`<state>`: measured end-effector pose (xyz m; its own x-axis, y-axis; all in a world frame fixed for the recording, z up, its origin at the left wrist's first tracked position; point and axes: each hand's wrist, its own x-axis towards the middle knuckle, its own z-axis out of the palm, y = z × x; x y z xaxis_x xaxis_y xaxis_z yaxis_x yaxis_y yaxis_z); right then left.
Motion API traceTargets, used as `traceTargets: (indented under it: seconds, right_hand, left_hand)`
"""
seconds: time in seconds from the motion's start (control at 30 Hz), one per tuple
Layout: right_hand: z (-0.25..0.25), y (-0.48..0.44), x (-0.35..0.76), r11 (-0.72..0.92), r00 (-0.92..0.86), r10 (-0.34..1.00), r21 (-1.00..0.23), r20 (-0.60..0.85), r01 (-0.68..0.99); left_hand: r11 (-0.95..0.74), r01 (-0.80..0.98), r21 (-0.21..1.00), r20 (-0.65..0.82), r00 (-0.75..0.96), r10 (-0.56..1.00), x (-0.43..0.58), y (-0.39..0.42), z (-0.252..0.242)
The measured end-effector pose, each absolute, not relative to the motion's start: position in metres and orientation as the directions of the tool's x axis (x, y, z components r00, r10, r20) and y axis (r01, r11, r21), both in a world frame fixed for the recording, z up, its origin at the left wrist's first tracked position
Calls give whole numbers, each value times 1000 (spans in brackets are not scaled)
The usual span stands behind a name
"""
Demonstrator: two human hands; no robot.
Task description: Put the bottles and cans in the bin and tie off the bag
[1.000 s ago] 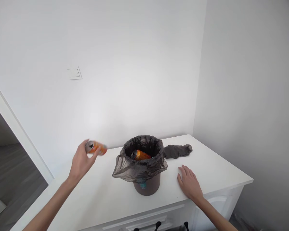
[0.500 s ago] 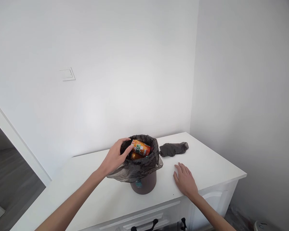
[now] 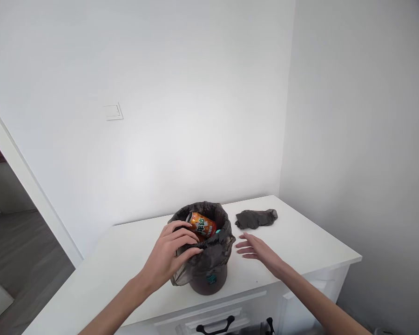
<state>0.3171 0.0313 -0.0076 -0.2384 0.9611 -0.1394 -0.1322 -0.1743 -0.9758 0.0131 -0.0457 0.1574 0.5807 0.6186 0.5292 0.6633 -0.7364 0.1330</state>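
A small brown trash can stands on the white cabinet top, lined with a dark, see-through garbage bag folded over its rim. Inside it an orange drink can lies tilted, with a bit of something turquoise beside it. At the near left rim is my left hand, fingers reaching over the edge and thumb outside, closed on the bag. My right hand hovers to the right of the trash can, fingers apart and holding nothing. A roll of dark garbage bags lies behind it.
The white cabinet stands against the wall, in a corner. Black handles are on its front. A light switch is on the wall, and a doorway with dark flooring opens at left.
My left hand has moved from the drink can to the near left rim, closing on the bag. My right hand has lifted off the cabinet top toward the trash can, which looks slightly turned.
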Motion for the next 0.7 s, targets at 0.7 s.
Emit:
traceTargets:
  seconds: [0.7]
  right_hand:
    - [207, 16, 290, 259, -17, 963, -943, 268, -209]
  left_hand:
    - [103, -187, 977, -139, -189, 972, -35, -45, 158]
